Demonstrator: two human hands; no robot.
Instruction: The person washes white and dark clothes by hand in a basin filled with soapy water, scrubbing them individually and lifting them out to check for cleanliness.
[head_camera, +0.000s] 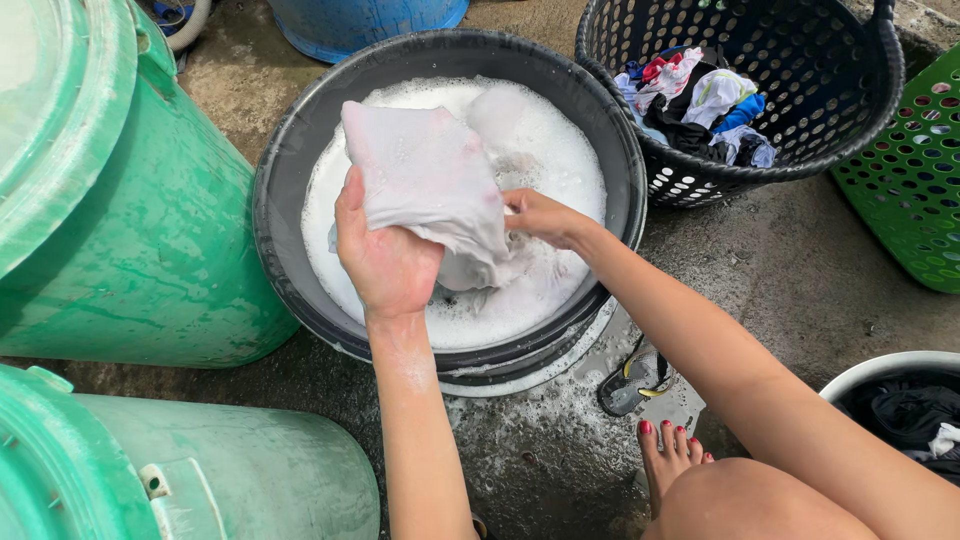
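Observation:
A wet pale pink-white cloth (430, 180) is lifted above a black round basin (285, 190) full of soapy foam. My left hand (385, 262) grips the cloth's lower left part from underneath. My right hand (540, 215) holds the cloth's lower right edge, fingers pinched on the fabric just over the foam. The cloth's bottom end hangs down into the suds between both hands.
Two green plastic barrels (150, 230) (240, 460) stand at the left. A black perforated basket (850, 90) with mixed clothes sits at the upper right, a green basket (915, 180) beside it. A white basin (880, 368) with dark clothes is at lower right. My bare foot (670, 455) rests on wet concrete.

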